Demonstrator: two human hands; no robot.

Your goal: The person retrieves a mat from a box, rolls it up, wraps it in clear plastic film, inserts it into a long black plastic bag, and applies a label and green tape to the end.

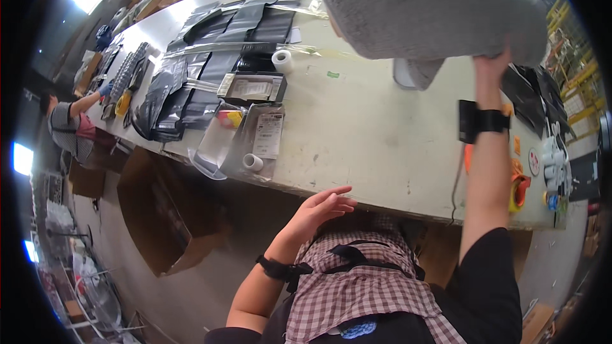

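Note:
At the upper right, my right hand is raised over the table with its fingers closed on the underside of a large grey plush thing with rounded ends. The hand's fingertips are hidden by it, and its exact kind does not show. Below it a smaller grey piece with a pale rim sticks out; I cannot tell whether the two are joined. My left hand is in front of the table's near edge, fingers stretched out and holding nothing. Both wrists wear black bands.
On the white table, dark plastic bags lie at the left, beside label boxes and a white roll. Tape rolls and an orange dispenser sit at the right. A cardboard box stands lower left; another person works beyond.

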